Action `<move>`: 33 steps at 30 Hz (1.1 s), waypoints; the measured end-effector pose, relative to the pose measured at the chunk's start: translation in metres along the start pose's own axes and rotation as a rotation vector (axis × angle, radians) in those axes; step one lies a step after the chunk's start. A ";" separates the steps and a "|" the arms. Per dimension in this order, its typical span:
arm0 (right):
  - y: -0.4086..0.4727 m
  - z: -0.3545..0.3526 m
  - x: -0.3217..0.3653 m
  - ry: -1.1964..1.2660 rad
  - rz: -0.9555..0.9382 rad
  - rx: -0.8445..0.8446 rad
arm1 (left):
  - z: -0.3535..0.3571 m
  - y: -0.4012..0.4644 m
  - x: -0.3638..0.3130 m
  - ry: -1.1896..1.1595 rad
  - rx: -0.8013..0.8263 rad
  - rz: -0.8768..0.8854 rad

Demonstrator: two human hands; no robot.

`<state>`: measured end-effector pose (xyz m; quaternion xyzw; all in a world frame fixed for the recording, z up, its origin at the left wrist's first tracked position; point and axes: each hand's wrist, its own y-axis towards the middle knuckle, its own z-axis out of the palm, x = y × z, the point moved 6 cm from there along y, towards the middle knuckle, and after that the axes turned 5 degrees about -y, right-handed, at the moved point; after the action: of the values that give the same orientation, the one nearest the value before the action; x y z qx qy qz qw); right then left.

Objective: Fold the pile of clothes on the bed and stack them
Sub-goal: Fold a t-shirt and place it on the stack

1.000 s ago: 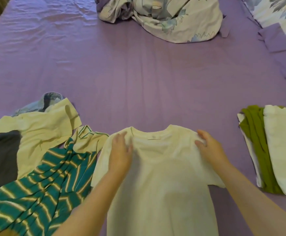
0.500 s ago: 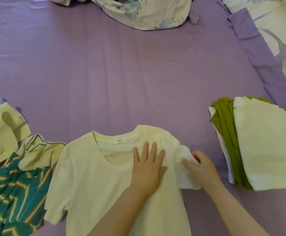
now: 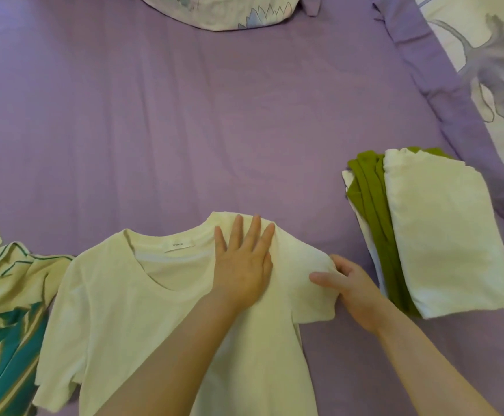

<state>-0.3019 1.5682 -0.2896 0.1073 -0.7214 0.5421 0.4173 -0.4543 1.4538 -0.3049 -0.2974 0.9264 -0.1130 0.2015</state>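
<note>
Under my flat left hand [image 3: 243,267] lies the tee [image 3: 142,310] (spread on the bed [image 3: 184,115]); my right hand [image 3: 351,288] pinches its sleeve [image 3: 313,289], the stack [image 3: 433,232] just beyond.

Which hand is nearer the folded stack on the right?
Right. The right hand grips the cream T-shirt sleeve just beside the folded stack; the left hand presses flat on the shirt's shoulder, farther away.

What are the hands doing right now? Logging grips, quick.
Left hand: open, pressed flat on the cream T-shirt.
Right hand: pinching the T-shirt's sleeve.
</note>
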 end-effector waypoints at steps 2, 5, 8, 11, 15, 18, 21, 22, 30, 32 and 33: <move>0.002 -0.007 -0.001 -0.016 -0.024 -0.076 | -0.009 0.009 -0.001 -0.094 -0.016 -0.025; 0.005 -0.019 -0.002 -0.183 -0.074 -0.264 | -0.014 0.022 -0.002 -0.092 0.004 -0.041; 0.004 -0.030 0.004 -0.292 -0.161 -0.454 | -0.020 0.031 -0.003 -0.095 -0.058 -0.081; 0.007 -0.039 0.007 -0.391 -0.206 -0.599 | -0.028 0.040 -0.003 -0.164 -0.175 -0.162; -0.003 -0.037 -0.005 -0.316 -0.146 -0.684 | -0.021 0.039 -0.005 -0.183 -0.201 -0.286; -0.014 -0.012 -0.014 -0.454 -0.188 -0.546 | -0.006 0.017 -0.007 -0.125 -0.184 -0.327; -0.023 0.002 -0.019 -0.680 -0.242 -0.511 | 0.009 -0.026 -0.024 -0.093 -0.185 -0.153; -0.026 0.000 -0.017 -0.745 -0.243 -0.553 | 0.017 -0.041 -0.029 -0.078 -0.159 -0.075; -0.046 0.064 0.023 -1.299 -0.608 -0.494 | 0.032 -0.134 0.012 -0.075 0.017 -0.189; -0.046 0.108 0.023 -1.360 -0.713 -0.330 | 0.024 -0.153 0.036 -0.122 0.036 -0.288; -0.045 0.129 0.022 -1.382 -0.729 -0.254 | 0.022 -0.162 0.053 -0.138 0.055 -0.350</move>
<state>-0.3511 1.4453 -0.2506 0.6011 -0.7927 0.0953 0.0351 -0.4021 1.2914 -0.2869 -0.4552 0.8412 -0.1510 0.2498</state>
